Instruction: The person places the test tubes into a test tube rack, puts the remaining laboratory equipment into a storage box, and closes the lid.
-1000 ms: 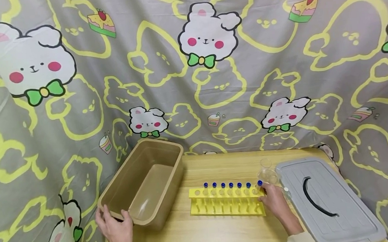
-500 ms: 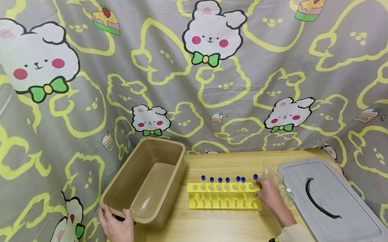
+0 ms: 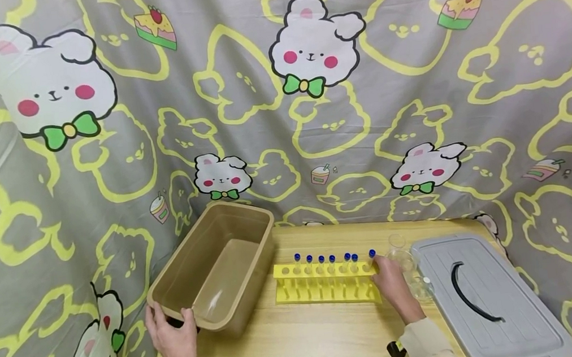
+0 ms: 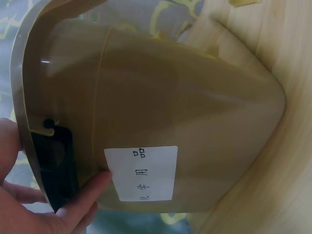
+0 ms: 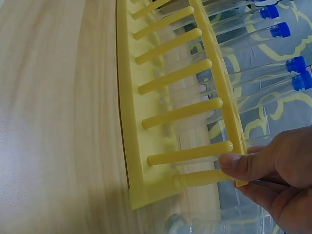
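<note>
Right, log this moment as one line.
left hand: gripping near end of brown bin; right hand: pinching right end of yellow rack; blue-capped tubes: standing in rack; grey lid: right of rack

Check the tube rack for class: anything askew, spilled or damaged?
Two blue caps toward the right end of the yellow rack crowd together while the others stand apart, so at least one tube seems to lean. No spill or damage shows.

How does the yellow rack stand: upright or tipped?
Upright: the yellow rack has its pegged base below, and blue caps top its tubes.
</note>
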A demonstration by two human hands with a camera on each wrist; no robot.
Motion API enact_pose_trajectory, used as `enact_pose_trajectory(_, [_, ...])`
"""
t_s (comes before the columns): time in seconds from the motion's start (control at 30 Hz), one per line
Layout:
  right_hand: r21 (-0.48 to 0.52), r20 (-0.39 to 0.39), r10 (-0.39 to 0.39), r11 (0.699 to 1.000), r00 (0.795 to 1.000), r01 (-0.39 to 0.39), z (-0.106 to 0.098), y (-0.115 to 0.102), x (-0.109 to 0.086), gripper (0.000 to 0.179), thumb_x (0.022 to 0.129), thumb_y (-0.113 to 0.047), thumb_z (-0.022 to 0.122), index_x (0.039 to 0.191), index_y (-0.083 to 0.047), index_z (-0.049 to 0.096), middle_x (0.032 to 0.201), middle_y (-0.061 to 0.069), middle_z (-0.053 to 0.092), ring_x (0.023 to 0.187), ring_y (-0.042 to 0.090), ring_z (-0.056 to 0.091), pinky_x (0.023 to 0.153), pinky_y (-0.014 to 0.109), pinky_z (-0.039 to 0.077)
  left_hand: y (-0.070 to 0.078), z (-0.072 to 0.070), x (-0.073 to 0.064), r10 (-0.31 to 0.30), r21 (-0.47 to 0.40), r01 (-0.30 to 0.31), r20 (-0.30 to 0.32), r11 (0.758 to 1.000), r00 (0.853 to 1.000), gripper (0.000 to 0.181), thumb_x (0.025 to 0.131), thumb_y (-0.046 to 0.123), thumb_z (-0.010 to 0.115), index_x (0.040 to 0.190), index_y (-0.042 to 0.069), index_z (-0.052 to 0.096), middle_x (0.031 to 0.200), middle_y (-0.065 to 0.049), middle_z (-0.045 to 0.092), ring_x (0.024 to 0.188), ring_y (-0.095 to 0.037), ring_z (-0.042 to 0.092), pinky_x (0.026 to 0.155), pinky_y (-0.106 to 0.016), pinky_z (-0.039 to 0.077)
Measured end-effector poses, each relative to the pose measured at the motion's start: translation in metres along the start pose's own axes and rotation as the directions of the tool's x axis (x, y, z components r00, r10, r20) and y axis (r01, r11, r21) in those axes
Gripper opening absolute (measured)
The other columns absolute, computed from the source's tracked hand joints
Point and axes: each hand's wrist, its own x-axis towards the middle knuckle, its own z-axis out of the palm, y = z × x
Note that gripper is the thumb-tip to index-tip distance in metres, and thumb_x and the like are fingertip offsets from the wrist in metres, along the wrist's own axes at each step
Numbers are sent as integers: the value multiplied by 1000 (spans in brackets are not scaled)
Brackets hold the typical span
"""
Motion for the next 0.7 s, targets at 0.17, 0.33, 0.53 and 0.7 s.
enact_pose_trajectory(0.17, [-19, -29, -22, 1000, 999, 22, 1, -2, 14, 33, 65, 20, 73, 97, 14, 70, 91, 30, 71, 82, 45, 68, 75, 56, 57, 2, 2, -1, -16, -15, 16, -16, 1000, 1000, 68, 85, 5, 65, 148, -10, 46, 150, -33, 41, 138, -52, 38, 117, -57, 30])
enact_pose_trajectory(0.33, [4, -20, -14, 1000, 1000, 14, 1, -3, 26, 32, 66, 22, 73, 97, 13, 71, 93, 30, 71, 84, 43, 70, 74, 53, 58, 2, 4, -4, -51, -15, 51, -10, 999, 999, 71, 86, 6, 64, 152, -6, 43, 145, -36, 44, 132, -56, 42, 114, -59, 32])
enact_pose_trajectory(0.53, [22, -7, -6, 1000, 1000, 6, 2, -2, 41, 28, 69, 22, 74, 95, 13, 71, 94, 29, 72, 83, 39, 70, 68, 47, 59, -1, 5, -5, -50, -31, 50, -19, 998, 999, 72, 84, 6, 66, 152, -4, 43, 140, -36, 48, 130, -55, 44, 114, -57, 34])
enact_pose_trajectory(0.7, [35, 23, 12, 999, 1000, -13, 5, -1, 51, 30, 69, 22, 75, 97, 14, 71, 99, 31, 71, 92, 45, 70, 78, 50, 60, -3, 3, -5, -43, -40, 41, -41, 998, 998, 72, 83, 5, 68, 152, -3, 46, 139, -34, 51, 129, -53, 46, 116, -48, 34])
